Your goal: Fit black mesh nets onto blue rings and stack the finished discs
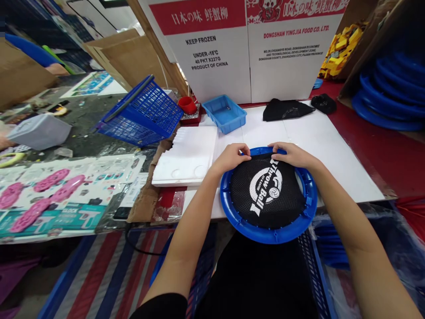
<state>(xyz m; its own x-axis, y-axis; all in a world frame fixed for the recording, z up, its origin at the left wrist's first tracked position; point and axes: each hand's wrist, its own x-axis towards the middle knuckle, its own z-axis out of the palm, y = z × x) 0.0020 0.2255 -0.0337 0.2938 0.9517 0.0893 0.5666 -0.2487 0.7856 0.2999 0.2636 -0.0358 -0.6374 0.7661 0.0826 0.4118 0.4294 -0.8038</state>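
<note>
A round blue plastic ring (pixel 265 232) lies on the white board (pixel 332 146) in front of me, with a black mesh disc (pixel 265 195) printed "Throw Ball" stretched across it. My left hand (pixel 230 157) pinches the mesh at the ring's far left edge, fingers closed. At the far right edge my right hand (pixel 292 155) grips the mesh and presses it against the rim, its fingers closed too.
A small blue tray (pixel 225 113), a red cup (pixel 187 105) and a tilted blue basket (pixel 142 113) stand at the back left. More black mesh (pixel 285 109) lies behind. Stacked blue rings (pixel 388 88) fill a box at right. White foam (pixel 187 155) and printed packaging (pixel 59 195) lie left.
</note>
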